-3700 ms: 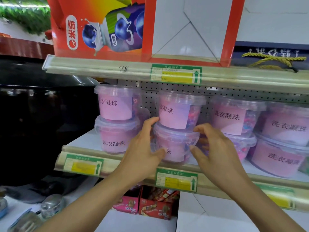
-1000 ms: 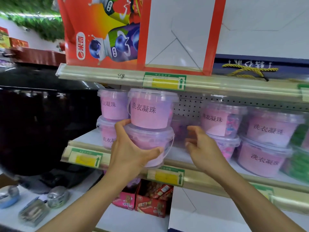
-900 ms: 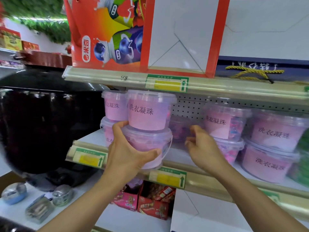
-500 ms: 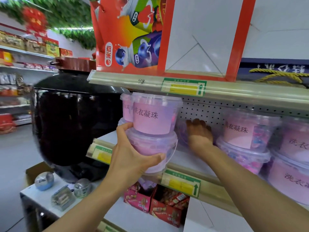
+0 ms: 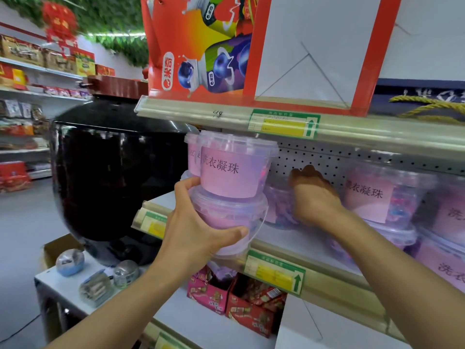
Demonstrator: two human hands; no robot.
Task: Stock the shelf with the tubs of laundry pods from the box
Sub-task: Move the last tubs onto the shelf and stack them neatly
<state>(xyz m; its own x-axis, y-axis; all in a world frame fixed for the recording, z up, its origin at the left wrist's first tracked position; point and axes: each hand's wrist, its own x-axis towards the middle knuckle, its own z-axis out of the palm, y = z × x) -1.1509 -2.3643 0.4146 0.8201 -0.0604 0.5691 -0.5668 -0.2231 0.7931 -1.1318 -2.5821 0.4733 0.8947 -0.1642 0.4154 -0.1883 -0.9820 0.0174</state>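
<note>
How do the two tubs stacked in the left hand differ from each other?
The upper tub shows its pink label with printed characters to the camera; the lower tub shows no print. The left hand grips the lower tub, while the upper tub just sits on its lid. A thin bail handle shows on the lower tub only. Both are clear, lidded and pink inside.

I count two tubs stacked in my left hand [image 5: 193, 238]: the lower tub [image 5: 226, 217] and the upper tub [image 5: 234, 170]. Two more sit stacked behind them at the shelf's left end [image 5: 192, 159]. One tub [image 5: 279, 205] lies at the back by my right hand [image 5: 314, 197]. To the right I make out perhaps four more tubs [image 5: 382, 197], though the edge blurs. Three green price tags [image 5: 284, 123] show. Two red snack boxes [image 5: 251, 313] stand below.
</note>
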